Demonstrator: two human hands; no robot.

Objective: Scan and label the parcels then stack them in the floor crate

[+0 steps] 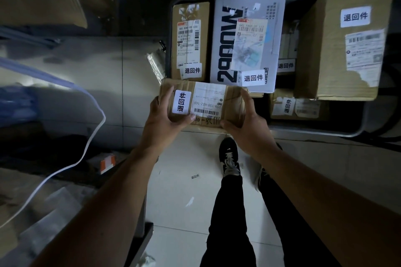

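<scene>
I hold a small brown cardboard parcel [230,102] with a white label sticker and a shipping label, over the near edge of the grey floor crate [355,132]. My left hand [167,119] grips its left end and my right hand [245,119] grips its right end. Inside the crate lie a narrow brown parcel [191,17], a white box printed "2900W" [225,45], a large brown box [325,54] and a flat brown parcel [321,112], each carrying a white label sticker.
My legs and black shoes [229,158] stand on the pale tiled floor just before the crate. A table edge with bags and a white cable [91,141] runs along the left. Cardboard boxes [43,2] are stacked at the upper left. A small sticker [194,176] lies on the floor.
</scene>
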